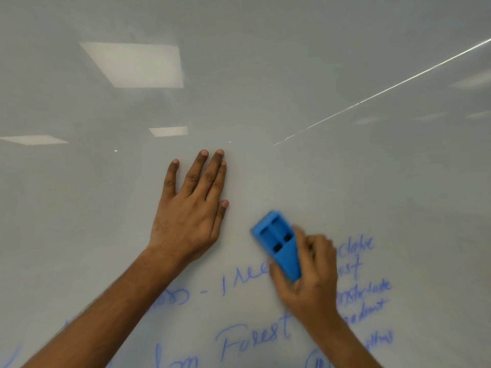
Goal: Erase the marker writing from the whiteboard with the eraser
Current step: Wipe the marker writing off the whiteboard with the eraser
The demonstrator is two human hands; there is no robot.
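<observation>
You are gripping the eraser (279,245) in your right hand (310,274), left hand (191,208) lying flat on the whiteboard (265,75), and should be wiping down across the nearer writing (255,335) next.

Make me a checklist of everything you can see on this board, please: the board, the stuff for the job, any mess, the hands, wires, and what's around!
Surface: whiteboard, glossy, with ceiling lights mirrored in its upper part.
Job's things: blue eraser on the board, blurred; blue writing across the lower part, including the word "Forest".
Clutter: nothing seen.
Hands: left hand rests flat on the board, fingers straight; right hand grips the eraser's lower end.
Cables: nothing seen.
Surroundings: only reflections of ceiling panels and a thin bright line running across the upper right.
</observation>
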